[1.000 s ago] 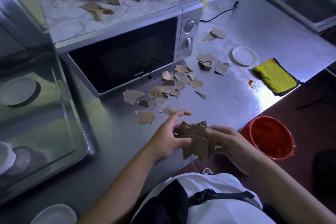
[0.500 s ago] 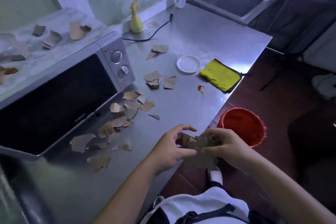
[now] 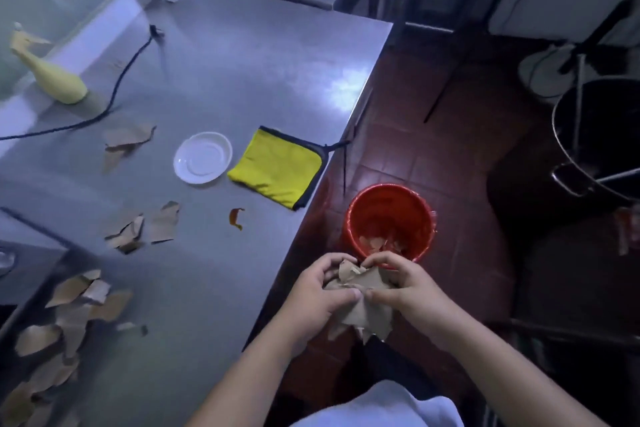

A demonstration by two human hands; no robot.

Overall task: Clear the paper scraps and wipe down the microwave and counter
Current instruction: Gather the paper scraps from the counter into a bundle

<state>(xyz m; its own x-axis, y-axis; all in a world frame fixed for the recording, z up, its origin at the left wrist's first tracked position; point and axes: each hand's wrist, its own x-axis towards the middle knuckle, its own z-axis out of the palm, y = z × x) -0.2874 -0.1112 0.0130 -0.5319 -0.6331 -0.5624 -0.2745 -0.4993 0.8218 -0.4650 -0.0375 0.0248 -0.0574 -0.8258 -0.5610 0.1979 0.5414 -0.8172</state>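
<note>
As I look down, hands: left hand (image 3: 315, 291) and right hand (image 3: 412, 291) both clutch one wad of paper scraps (image 3: 367, 308), thumbs pressed on top, off the desk (image 3: 242, 80) edge.
Bin: red bucket (image 3: 389, 188) on the floor (image 3: 433, 149) just beyond the wad, scraps inside.
Desk: loose scraps (image 3: 162, 224) at left; yellow cloth (image 3: 277, 166) beside white saucer (image 3: 202, 158).

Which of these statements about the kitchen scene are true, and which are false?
1. The left grip and right grip both hold a bundle of paper scraps. True.
2. The red bucket stands on the counter. False: it stands on the floor beside it.
3. The yellow cloth lies beside the white saucer. True.
4. The red bucket is empty. False: torn pieces lie inside.
5. The counter is free of paper. False: several loose scraps lie on it.
</note>
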